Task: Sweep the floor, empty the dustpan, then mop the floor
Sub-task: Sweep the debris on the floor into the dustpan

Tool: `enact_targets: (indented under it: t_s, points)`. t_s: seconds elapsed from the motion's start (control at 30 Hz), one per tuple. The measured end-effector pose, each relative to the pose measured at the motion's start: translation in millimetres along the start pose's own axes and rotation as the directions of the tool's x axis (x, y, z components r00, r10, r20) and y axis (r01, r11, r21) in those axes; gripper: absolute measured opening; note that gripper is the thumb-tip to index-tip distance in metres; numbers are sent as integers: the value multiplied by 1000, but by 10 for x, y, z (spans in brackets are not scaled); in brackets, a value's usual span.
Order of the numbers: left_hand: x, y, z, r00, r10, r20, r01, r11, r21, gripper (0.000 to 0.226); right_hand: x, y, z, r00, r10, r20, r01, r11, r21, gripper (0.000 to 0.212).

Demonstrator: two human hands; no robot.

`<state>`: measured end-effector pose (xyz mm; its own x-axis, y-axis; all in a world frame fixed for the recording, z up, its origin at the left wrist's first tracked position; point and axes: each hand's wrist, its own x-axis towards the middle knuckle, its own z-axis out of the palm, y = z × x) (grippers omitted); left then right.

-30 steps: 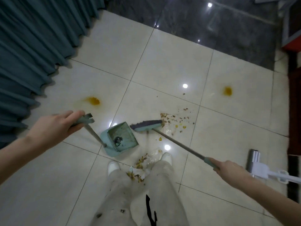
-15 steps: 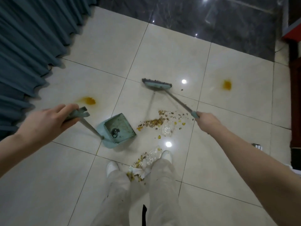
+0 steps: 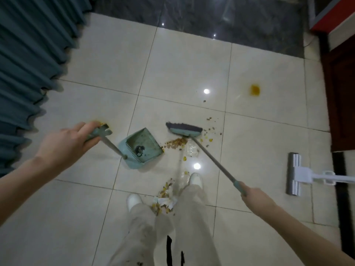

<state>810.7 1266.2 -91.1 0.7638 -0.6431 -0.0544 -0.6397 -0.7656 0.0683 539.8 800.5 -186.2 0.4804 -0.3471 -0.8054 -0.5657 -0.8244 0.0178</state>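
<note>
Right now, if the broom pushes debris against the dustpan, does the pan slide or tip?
Probably slides little: the left hand holds the dustpan by its long handle. The glossy tile could let it skate otherwise. Looks like thin plastic, so likely light.

A home interior: glossy tiled floor (image 3: 192,73), teal floor-length curtains (image 3: 28,64), dark wooden door (image 3: 342,104).

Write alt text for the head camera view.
A person's left hand holds a long-handled teal dustpan while the right hand holds a broom, its head beside crumbs at the pan's mouth, on white tiles. A flat mop lies at right; more litter lies between the shoes.
</note>
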Motion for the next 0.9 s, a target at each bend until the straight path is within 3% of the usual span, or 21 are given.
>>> enact_targets:
  t_s: [0.2, 0.47, 0.77, 0.9]
  points:
    - [158, 48, 4, 1000, 19, -10, -20, 1000, -23, 37, -817, 396, 356, 997, 49, 61, -46, 998, -49, 43]
    - [386, 64, -22, 996, 88, -4, -88, 996, 5, 39, -876, 359, 152, 986, 55, -158, -11, 963, 269, 36]
    - [667, 228, -40, 1000, 23, 0, -23, 997, -71, 38, 688, 45, -1374, 951, 53, -303, 32, 962, 271, 36]
    - [778, 259, 150, 999, -50, 12, 51, 993, -111, 53, 1734, -87, -2127, 944, 19, -330, 47, 981, 191, 32]
